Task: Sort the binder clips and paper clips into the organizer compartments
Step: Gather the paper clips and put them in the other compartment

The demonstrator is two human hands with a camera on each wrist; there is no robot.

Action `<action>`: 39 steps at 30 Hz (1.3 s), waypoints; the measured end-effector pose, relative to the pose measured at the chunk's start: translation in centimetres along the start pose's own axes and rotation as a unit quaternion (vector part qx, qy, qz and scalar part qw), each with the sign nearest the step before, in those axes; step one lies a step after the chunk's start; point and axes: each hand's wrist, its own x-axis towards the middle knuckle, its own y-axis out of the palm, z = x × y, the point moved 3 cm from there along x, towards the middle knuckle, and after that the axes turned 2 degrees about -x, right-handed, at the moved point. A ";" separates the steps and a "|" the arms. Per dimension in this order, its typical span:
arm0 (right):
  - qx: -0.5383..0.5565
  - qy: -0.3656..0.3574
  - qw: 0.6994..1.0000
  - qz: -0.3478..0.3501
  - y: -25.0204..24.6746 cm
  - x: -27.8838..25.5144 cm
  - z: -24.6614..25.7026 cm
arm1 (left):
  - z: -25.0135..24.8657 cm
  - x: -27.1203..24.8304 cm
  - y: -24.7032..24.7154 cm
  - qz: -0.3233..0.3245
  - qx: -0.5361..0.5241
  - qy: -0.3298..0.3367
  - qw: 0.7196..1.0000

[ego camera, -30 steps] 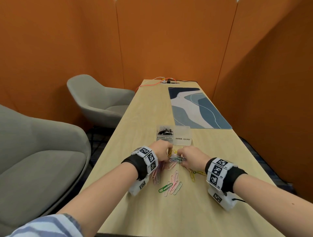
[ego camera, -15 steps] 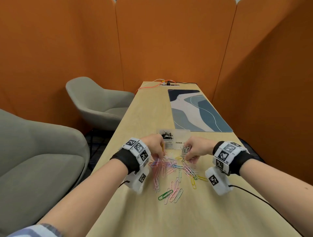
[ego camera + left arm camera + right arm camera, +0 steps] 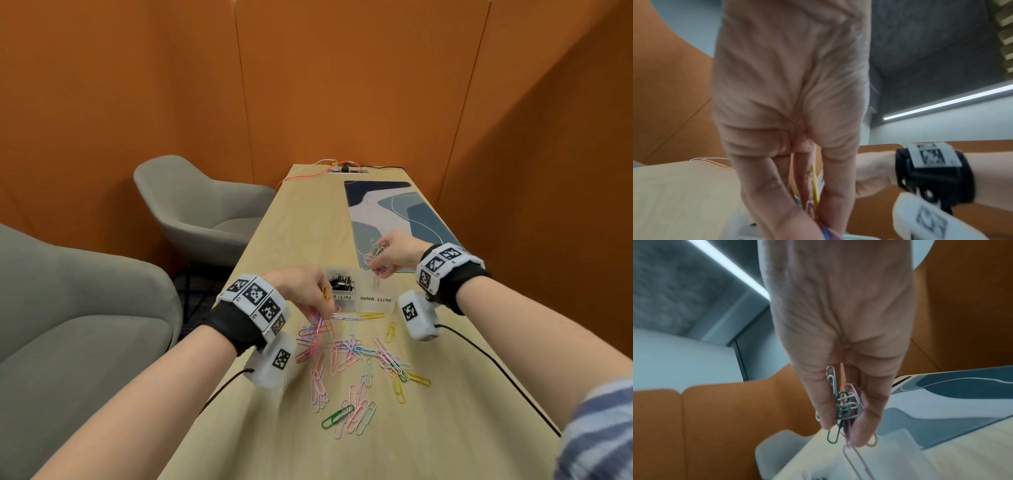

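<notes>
A clear organizer (image 3: pixel 373 301) stands mid-table. Its left compartment, labelled for binder clips, holds black binder clips (image 3: pixel 340 281); the right one is labelled PAPER CLIPS. My right hand (image 3: pixel 380 262) hovers above the right compartment and pinches a bunch of paper clips (image 3: pixel 842 412), one pink clip dangling below. My left hand (image 3: pixel 323 301) is just left of the organizer's front and pinches several clips, a yellow paper clip (image 3: pixel 815 191) sticking up between its fingers. A loose pile of coloured paper clips (image 3: pixel 356 363) lies on the table in front of the organizer.
A blue patterned desk mat (image 3: pixel 394 219) lies behind the organizer on the right. Cables and a power socket (image 3: pixel 346 168) sit at the table's far end. Grey armchairs (image 3: pixel 205 212) stand left of the table. Black wrist cables trail over the near tabletop.
My right hand has lifted its bunch of paper clips from the pile and carried it away to above the paper clip compartment. My left hand has risen a little with its clips.
</notes>
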 end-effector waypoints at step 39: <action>-0.080 -0.050 0.989 -0.115 0.4 -2.8 -5.5 | -6.3 10.9 1.6 -0.130 0.160 -0.012 0.979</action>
